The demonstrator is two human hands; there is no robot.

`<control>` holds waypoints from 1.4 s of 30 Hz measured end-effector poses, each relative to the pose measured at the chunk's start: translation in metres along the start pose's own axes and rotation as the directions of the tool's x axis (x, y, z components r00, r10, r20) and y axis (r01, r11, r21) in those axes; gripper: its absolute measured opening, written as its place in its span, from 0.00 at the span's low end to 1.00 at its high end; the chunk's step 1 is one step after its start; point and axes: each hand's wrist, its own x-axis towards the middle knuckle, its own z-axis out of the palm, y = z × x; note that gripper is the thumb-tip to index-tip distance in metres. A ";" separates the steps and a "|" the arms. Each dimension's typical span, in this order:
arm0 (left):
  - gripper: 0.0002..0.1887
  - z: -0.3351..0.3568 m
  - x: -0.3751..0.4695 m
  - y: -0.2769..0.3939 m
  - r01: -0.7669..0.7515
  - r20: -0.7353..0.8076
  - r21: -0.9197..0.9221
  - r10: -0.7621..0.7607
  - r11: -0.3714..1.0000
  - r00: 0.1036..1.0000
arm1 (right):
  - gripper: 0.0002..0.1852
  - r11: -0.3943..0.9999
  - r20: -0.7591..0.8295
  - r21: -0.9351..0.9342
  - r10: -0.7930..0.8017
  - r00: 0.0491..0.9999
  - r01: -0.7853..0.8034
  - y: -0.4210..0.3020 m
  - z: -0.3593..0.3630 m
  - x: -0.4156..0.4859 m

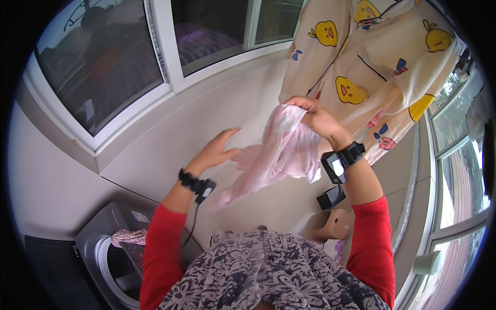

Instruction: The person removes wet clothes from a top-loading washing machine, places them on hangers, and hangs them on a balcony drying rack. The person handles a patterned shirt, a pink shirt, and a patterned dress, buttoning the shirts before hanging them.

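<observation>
A thin pink and white cloth garment hangs from my right hand, whose fingers are closed on its upper edge. The cloth is bunched, and its lower left end trails down, slightly blurred. Just left of the cloth is my left hand, fingers spread and thumb apart, with nothing gripped; its thumb tip is close to the fabric, and I cannot tell whether they touch. Behind my right hand hangs a cream long-sleeved garment with yellow chick prints.
A grey washing machine with its round opening uncovered stands at lower left, a patterned cloth on its edge. A brown plastic stool and a black box are on the floor. Windows line the left and right; a pale green cup-like container is at right.
</observation>
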 end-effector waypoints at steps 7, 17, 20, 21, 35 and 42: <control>0.20 0.061 0.068 0.072 0.229 0.299 -0.119 -0.185 0.966 0.936 | 0.22 0.954 0.142 -0.240 -0.152 0.978 0.183 -0.054 -0.024 -0.037; 0.16 0.036 0.111 0.108 -0.189 -0.487 0.108 0.218 0.976 0.846 | 0.07 0.235 -0.313 -0.942 -0.347 0.884 -0.241 -0.053 -0.115 -0.167; 0.16 0.022 0.120 0.119 -0.207 -0.607 0.021 0.177 0.978 0.775 | 0.03 0.809 -0.342 -0.585 -0.182 0.922 -0.058 -0.046 -0.140 -0.188; 0.15 0.016 0.120 0.123 -0.084 -0.471 0.100 0.122 0.991 0.874 | 0.04 0.946 -0.309 -0.324 -0.095 0.946 -0.011 -0.046 -0.145 -0.192; 0.06 -0.031 0.135 0.189 0.083 -0.156 0.201 -0.052 0.976 0.986 | 0.33 0.768 -0.377 -0.634 -0.408 0.831 0.090 -0.053 -0.165 -0.188; 0.11 -0.024 0.136 0.228 -0.230 -0.212 0.468 0.361 0.853 0.908 | 0.21 0.626 -0.288 -0.780 -0.366 0.885 0.005 -0.059 -0.170 -0.204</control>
